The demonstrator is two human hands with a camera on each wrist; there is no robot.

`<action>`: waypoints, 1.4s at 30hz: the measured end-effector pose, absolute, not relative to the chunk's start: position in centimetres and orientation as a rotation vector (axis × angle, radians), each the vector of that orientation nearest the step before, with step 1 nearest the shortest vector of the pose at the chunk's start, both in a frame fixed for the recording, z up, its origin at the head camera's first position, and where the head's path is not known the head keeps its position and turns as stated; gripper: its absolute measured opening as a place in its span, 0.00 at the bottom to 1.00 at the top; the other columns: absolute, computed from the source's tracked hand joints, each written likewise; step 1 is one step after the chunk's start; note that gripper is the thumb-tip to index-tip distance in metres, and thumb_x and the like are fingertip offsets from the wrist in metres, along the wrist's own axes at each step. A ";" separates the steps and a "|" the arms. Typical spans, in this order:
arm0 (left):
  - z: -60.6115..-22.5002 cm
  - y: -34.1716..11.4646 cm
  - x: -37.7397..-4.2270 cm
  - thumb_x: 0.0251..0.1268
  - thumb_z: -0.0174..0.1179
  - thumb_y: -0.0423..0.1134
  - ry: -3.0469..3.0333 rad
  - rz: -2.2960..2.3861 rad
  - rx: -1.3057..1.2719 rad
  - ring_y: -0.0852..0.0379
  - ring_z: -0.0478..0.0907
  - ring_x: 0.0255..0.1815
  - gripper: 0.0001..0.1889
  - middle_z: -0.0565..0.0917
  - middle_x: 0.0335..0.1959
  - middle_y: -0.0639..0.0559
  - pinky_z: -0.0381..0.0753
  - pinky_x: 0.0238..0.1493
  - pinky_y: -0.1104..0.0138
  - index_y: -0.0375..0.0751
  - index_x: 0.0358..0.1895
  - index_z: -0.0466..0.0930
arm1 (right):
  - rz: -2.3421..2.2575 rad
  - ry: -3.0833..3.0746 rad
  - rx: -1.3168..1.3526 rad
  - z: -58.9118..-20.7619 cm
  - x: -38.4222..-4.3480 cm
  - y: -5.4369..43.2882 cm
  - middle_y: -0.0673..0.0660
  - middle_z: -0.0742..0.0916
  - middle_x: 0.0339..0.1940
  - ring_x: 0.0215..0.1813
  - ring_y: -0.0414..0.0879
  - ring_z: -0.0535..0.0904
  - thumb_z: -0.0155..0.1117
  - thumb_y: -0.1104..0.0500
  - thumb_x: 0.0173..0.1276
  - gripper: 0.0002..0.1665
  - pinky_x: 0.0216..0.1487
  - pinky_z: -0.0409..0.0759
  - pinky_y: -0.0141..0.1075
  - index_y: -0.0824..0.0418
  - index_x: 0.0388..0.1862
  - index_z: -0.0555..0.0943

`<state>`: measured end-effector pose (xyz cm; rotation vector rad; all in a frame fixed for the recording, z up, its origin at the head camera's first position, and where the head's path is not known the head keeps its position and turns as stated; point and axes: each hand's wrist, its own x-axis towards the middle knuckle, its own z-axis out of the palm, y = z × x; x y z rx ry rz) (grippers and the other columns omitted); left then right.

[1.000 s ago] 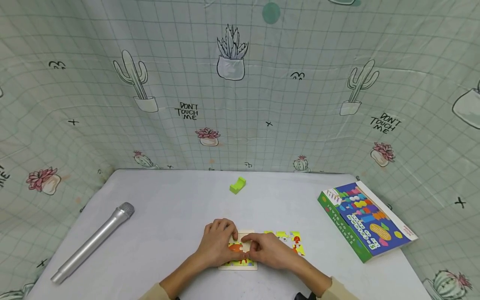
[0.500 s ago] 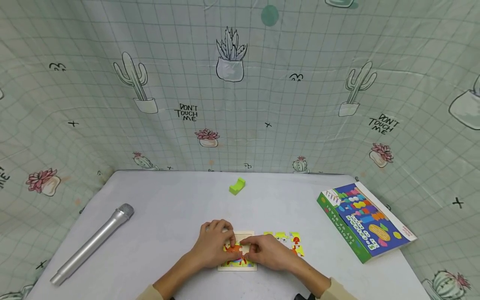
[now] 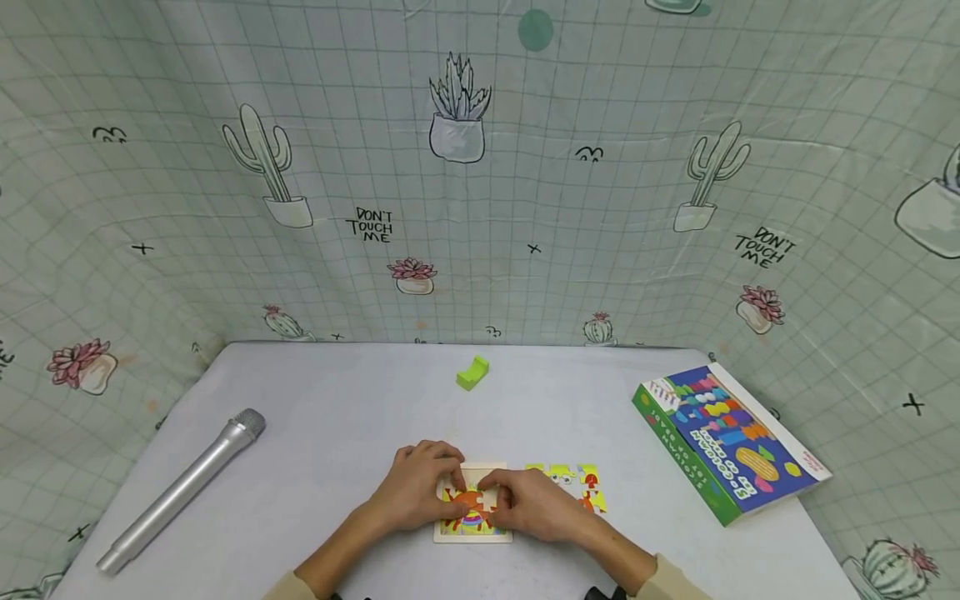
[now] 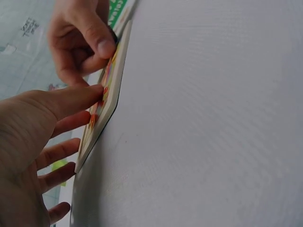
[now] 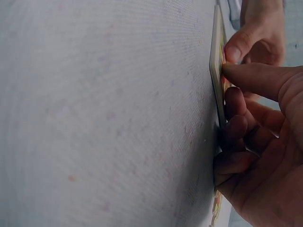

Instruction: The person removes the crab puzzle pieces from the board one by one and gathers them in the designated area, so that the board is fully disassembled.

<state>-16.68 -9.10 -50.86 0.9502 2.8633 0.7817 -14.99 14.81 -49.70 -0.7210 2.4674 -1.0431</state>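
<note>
A small jigsaw puzzle tray with a pale wooden rim lies between the two hands. Its fitted pieces show an orange crab-like figure on yellow; bare board shows at the upper part and right. My left hand rests at the tray's left side, thumb on the pieces and fingers spread along the far edge in the left wrist view. From the right, my right hand presses its thumb on the picture near the rim, the other fingers bent beside the tray. Loose puzzle pieces lie just beyond it, partly hidden.
A silver microphone lies at the left of the white table. At the right sits a blue and green toy box. A lime-green curved block stands farther back, before the printed cloth backdrop.
My left hand has drawn back slightly to the left, its thumb sliding off the middle of the picture, so more of the crab shows. The right hand stays at the tray's right side.
</note>
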 end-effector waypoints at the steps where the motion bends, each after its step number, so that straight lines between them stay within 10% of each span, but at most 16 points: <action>1: -50.9 -9.1 -16.6 0.51 0.75 0.57 2.864 0.786 0.948 0.52 0.73 0.60 0.12 0.80 0.55 0.59 0.66 0.57 0.37 0.62 0.28 0.80 | -1.041 2.467 -0.716 -49.7 -15.0 14.8 0.41 0.79 0.22 0.22 0.31 0.71 0.71 0.59 0.64 0.20 0.29 0.69 0.27 0.59 0.55 0.82; 42: -50.1 -8.6 -16.3 0.48 0.76 0.55 2.873 0.731 0.862 0.49 0.73 0.60 0.15 0.80 0.55 0.58 0.68 0.58 0.39 0.57 0.25 0.78 | -1.018 2.471 -0.706 -49.8 -15.2 14.4 0.41 0.79 0.21 0.21 0.32 0.71 0.73 0.58 0.62 0.20 0.27 0.68 0.27 0.56 0.52 0.78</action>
